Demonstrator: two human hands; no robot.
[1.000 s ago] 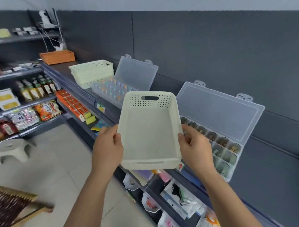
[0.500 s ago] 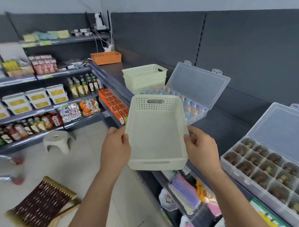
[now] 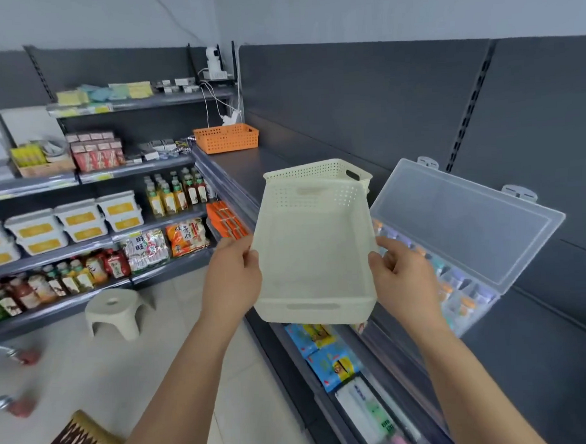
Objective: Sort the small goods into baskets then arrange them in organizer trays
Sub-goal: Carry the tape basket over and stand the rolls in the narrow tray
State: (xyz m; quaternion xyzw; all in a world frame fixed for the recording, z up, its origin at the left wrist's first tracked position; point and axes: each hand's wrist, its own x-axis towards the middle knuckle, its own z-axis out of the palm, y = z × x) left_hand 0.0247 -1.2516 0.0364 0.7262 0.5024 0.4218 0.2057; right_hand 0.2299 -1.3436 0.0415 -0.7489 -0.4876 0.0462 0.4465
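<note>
Gripping the cream basket (image 3: 315, 254) by its long sides, the left hand (image 3: 232, 278) and right hand (image 3: 403, 277) hold it in the air. It partly hides the stacked baskets (image 3: 319, 170) behind it. An open organizer tray (image 3: 462, 281) lies to its right, and an orange basket (image 3: 226, 139) sits far behind.

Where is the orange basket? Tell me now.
In the head view the orange basket sits left of centre, at the far end of the dark shelf top, beyond the cream basket stack.
</note>
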